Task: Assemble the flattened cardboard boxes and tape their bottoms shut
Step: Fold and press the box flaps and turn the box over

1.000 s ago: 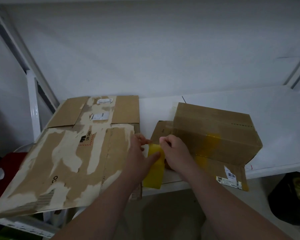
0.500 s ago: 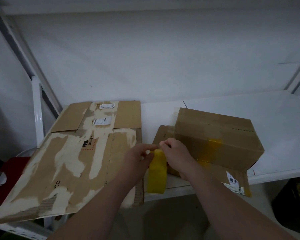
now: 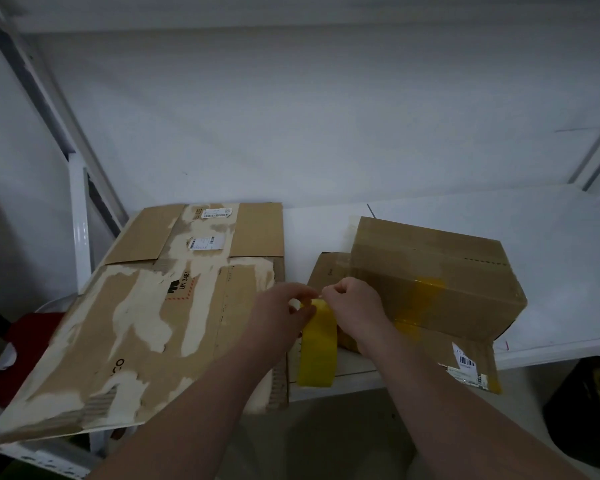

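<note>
A flat box (image 3: 146, 327) lay left on the table (image 3: 551, 258), a taped box (image 3: 430, 282) right; between them the left hand (image 3: 278, 317) gripped the tape (image 3: 317, 344) — the right hand (image 3: 354, 306) pinched its end; best peeled slowly, square.

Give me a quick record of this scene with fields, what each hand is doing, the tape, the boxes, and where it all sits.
left hand: pinching the top of the yellow tape roll
right hand: picking at the tape's end
assembled box: on the white shelf, right side, yellow tape on its face
flattened box: left, surface torn, marked UN 3481, overhanging the shelf edge
</note>
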A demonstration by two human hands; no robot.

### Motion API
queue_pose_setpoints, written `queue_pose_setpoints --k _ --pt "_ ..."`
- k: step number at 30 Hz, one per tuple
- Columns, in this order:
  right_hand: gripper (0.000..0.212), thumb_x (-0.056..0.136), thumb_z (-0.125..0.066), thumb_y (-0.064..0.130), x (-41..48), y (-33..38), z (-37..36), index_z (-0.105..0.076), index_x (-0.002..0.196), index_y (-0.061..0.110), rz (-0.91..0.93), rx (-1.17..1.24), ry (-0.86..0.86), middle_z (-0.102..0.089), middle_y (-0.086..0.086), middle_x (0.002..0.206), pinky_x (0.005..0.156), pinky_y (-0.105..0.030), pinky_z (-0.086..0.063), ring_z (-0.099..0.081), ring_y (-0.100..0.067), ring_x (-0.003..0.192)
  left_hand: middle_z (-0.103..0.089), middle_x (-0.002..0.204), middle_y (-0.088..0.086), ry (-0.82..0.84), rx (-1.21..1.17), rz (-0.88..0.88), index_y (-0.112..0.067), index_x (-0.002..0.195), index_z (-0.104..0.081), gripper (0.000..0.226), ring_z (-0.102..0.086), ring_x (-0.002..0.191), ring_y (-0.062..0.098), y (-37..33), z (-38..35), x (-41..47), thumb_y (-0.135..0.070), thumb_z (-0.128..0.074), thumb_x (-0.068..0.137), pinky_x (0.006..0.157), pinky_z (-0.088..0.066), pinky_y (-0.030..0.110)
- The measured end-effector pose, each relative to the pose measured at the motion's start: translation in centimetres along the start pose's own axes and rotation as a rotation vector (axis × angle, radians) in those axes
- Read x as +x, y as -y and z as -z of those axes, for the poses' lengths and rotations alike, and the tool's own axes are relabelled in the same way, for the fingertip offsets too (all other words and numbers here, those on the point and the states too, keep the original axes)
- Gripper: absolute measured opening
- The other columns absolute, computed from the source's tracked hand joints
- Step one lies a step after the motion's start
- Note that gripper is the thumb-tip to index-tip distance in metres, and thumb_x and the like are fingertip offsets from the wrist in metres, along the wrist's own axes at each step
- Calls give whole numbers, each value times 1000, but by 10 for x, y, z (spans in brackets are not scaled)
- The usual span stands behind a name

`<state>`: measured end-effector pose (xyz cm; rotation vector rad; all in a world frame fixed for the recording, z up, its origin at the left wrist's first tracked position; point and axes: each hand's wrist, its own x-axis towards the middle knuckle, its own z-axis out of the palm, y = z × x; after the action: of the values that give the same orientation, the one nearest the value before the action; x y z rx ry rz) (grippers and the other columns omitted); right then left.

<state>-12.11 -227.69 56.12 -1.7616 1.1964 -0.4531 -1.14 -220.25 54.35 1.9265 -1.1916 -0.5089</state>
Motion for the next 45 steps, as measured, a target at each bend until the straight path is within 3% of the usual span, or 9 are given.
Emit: queue_pose_setpoints --k 6,14,18,22,26,31,35,41,45 --pt "11 93 -54 25 0 -11 -3 -56 89 15 -71 24 -56 -49 2 76 55 -22 -33 -45 -9 69 -46 108 -4 -48 56 39 -30 85 -61 8 -57 98 18 4 -7 1 -24 -65 89 75 -59 37" --pt "19 92 -57 24 -3 -8 -3 -66 99 9 -156 362 73 -60 -6 93 73 -35 -51 -56 -19 89 -53 99 -4 -60 1 51 -17 97 -67 12 -52 89 12 11 -7 -2 -23 -57 94 84 -54 41" --pt "11 90 -57 15 -6 -8 3 -66 89 20 3 214 141 -61 5 102 76 -31 -55 -57 -13 95 -55 93 -4 -63 3 44 -18 93 -67 12 -54 88 13 11 -8 -2 -21 -55 95 81 -54 38" --pt "16 89 -57 8 -5 -7 8 -64 86 22 259 -112 153 -56 4 107 72 -15 -42 -53 -10 99 -58 85 -2 -54 24 43 -16 90 -67 15 -53 73 9 10 -9 0 -19 -53 96 61 -43 23" --pt "19 87 -60 11 -2 -9 7 -63 83 29 384 -272 129 -54 2 104 71 -7 -30 -50 -10 97 -60 82 0 -36 -23 93 -16 90 -66 16 -55 71 11 9 -9 0 -23 -53 96 59 -44 23" --pt "14 87 -64 15 -1 -11 5 -65 83 28 412 -266 31 -54 3 100 70 -6 -30 -50 -9 94 -64 82 3 34 -210 228 -10 97 -66 29 -61 71 14 2 -6 0 -38 -58 91 59 -52 24" --pt "7 86 -67 16 1 -10 4 -70 87 22 411 -265 11 -57 1 103 70 -6 -31 -51 -11 96 -67 91 11 68 -328 273 -13 91 -66 18 -66 82 21 1 -2 -2 -30 -61 91 70 -58 31" --pt "15 88 -63 10 0 -11 3 -71 96 19 507 -351 22 -51 5 100 69 -5 -34 -50 -8 95 -66 83 8 80 -439 297 -15 86 -67 5 -65 71 13 1 1 -5 -18 -65 89 55 -51 20" --pt "20 94 -55 11 -1 -10 5 -71 101 20 617 -436 24 -47 8 98 68 -7 -35 -48 -4 88 -69 87 10 54 -393 309 -15 89 -68 4 -66 72 16 2 -1 -2 -18 -65 89 60 -54 25"
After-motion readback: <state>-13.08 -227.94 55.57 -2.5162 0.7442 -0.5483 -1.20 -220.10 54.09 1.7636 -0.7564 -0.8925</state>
